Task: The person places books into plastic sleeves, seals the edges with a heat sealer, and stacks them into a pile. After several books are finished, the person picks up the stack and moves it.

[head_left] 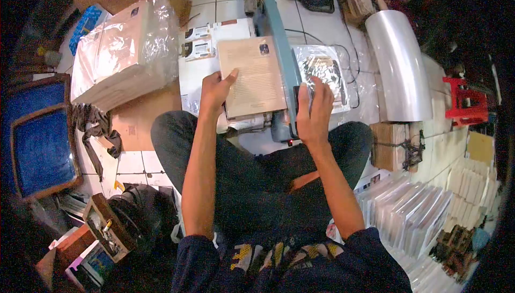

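A tan book lies flat, back cover up, wrapped in clear film, under the blue sealer arm. Its right edge sits beneath the arm, printed text facing up.

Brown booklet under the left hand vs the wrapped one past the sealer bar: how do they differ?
The brown booklet lies bare, left of the blue sealer bar; the wrapped booklet lies right of it, in shiny clear film. The left hand grips the brown booklet's near left corner; the right hand rests at the wrapped booklet's near edge and the bar's end. Both lie flat at the sealer.
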Demonstrator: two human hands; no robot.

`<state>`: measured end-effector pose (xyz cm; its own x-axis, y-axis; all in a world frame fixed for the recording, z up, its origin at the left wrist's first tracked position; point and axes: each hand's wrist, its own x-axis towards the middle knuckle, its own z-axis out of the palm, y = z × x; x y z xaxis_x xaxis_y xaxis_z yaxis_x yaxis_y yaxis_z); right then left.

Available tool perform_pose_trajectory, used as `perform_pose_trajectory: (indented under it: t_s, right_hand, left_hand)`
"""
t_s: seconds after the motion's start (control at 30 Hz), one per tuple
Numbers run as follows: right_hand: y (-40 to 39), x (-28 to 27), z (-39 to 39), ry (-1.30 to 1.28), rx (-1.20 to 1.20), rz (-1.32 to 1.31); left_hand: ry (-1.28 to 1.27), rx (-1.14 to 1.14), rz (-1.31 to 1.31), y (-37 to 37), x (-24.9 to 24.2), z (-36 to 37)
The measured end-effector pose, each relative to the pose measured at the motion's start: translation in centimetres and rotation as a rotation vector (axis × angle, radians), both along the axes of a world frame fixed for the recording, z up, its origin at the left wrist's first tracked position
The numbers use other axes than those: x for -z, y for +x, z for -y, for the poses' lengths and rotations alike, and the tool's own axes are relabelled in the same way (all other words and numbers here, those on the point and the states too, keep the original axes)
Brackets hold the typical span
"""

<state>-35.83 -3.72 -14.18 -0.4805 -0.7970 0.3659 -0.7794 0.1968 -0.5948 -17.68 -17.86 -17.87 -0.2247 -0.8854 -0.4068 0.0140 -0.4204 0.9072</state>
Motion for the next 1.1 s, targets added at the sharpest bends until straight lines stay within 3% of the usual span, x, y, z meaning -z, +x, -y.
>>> perform_pose_trajectory:
  t_s: [0.23,0.33,0.4,0.47,0.53,0.6,0.67,0.73,0.8,0.87,0.97,1.0,1.07,1.1]
  right_hand:
    - [-0.2,0.9,-0.2,-0.081,-0.011,0.087]
    - [-0.2,-0.2,0.1,-0.018,0.014,0.072]
    - [0.1,-0.5,0.2,0.009,0.017,-0.032]
    - [-0.3,-2.3,0.2,0.005,0.008,-0.025]
    - [-0.3,-5.1,0.6,-0.006,-0.035,0.039]
    - [-0.9,-6.7,1.3,-0.035,-0.048,-0.032]
    - [-2.0,-7.8,1.8,-0.077,-0.137,0.310]
    - [-4.1,-6.4,1.9,-0.006,-0.063,0.412]
    - [-5.8,-4.8,1.8,0.394,-0.083,0.511]
    - [-6.3,-3.5,1.5,0.499,-0.072,0.660]
    - [-7.2,1.2,1.3,0.493,-0.136,1.333]
    - [-7.3,1.5,1.3,0.490,-0.134,1.338]
    - [-6.8,2.0,1.6,0.428,-0.481,1.737]
    - [-5.0,-1.6,1.0,0.426,-0.186,1.365]
  left_hand:
    - [0.003,0.026,0.043,-0.2,-0.6,-0.4]
    - [-0.043,-0.040,0.129,-0.4,-1.0,-0.4]
    - [-0.243,-0.216,0.156,-0.1,-1.6,-0.8]
    - [-0.228,-0.264,0.174,0.5,-1.5,-0.3]
    - [-0.320,-0.391,-0.289,0.9,-0.5,0.4]
    - [-0.291,-0.398,-0.415,1.0,-2.5,0.3]
    - [-0.172,-0.358,-0.799,1.3,-3.4,0.4]
    - [-0.199,-0.248,-0.733,1.9,-5.0,-0.6]
    - [-0.021,-0.237,-1.101,1.8,-6.0,-1.1]
    - [-0.148,0.069,-1.394,1.8,-0.2,0.8]
    - [-0.054,0.187,-1.515,2.0,0.2,1.9]
    - [-0.051,0.191,-1.512,1.8,0.0,1.8]
    - [-0.043,0.291,-1.560,1.4,-0.5,1.4]
    - [-0.021,0.318,-1.518,1.3,-0.9,1.3]
